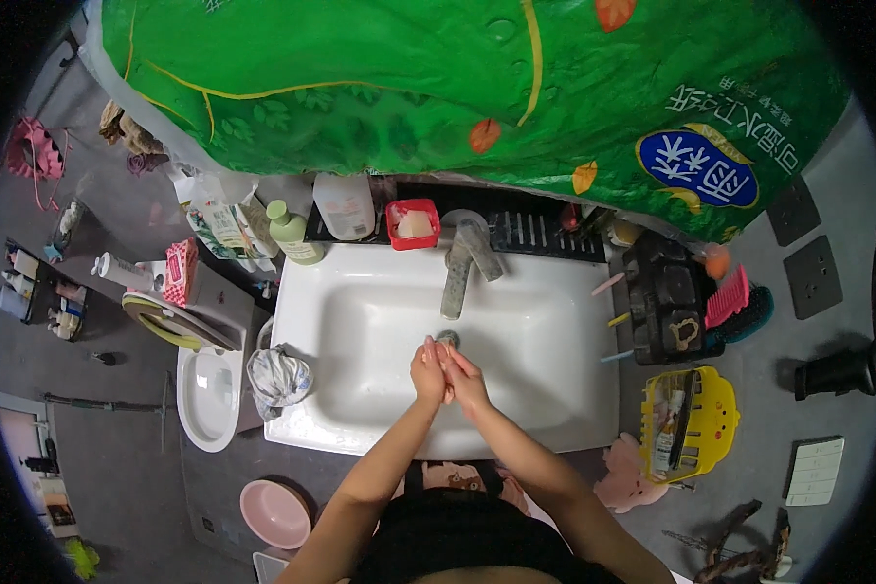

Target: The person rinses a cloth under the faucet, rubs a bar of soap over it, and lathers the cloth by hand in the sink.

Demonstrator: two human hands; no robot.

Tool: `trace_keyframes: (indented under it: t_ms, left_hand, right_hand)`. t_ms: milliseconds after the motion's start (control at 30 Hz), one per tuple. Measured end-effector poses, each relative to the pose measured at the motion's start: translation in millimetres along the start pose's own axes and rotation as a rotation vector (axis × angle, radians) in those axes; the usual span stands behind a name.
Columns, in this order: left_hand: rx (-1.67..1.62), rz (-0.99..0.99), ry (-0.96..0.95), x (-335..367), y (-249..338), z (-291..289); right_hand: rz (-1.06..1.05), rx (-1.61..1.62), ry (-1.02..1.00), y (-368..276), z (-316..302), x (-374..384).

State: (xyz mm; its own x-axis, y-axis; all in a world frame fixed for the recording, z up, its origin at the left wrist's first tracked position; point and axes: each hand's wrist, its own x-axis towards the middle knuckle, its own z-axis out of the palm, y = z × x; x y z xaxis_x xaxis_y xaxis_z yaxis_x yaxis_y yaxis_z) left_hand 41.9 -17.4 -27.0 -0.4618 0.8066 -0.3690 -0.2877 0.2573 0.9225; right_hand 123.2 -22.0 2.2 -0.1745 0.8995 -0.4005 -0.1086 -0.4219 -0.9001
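Observation:
Over the white basin (545, 370), my left hand (427, 374) and my right hand (467, 378) are pressed together, fingers closed around each other. Their palms face inward, so anything between them is hidden. Just beyond my fingertips is the metal drain (448, 337), partly covered by them. The grey faucet (455, 282) points toward my hands from the far rim, and no water stream can be made out. Behind the basin, left of the faucet, a pale bar of soap (414, 224) rests in a red soap dish (393, 237).
A green pump bottle (287, 229) and a translucent jug (344, 206) stand at the far left corner. Crumpled cloth (279, 377) lies by the left rim. A large green package (360, 78) overhangs the far side. On the right hang a black holder (662, 297) and a yellow basket (715, 423).

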Motion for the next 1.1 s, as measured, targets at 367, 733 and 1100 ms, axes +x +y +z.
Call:
trace_keyframes:
  t_ms: [367, 733, 1100]
  left_hand:
    - [-0.271, -0.113, -0.344, -4.0, 10.6, 14.2]
    - [0.556, 0.656, -0.302, -38.0, 28.9, 27.4]
    - [0.139, 0.102, -0.324, 18.5, -7.9, -3.3]
  right_hand:
    - [-0.194, -0.407, 0.287, -5.4, -8.0, 19.6]
    - [0.383, 0.595, -0.09, -16.1, -27.2, 27.6]
    - [0.344, 0.38, -0.183, -14.3, -9.3, 1.2]
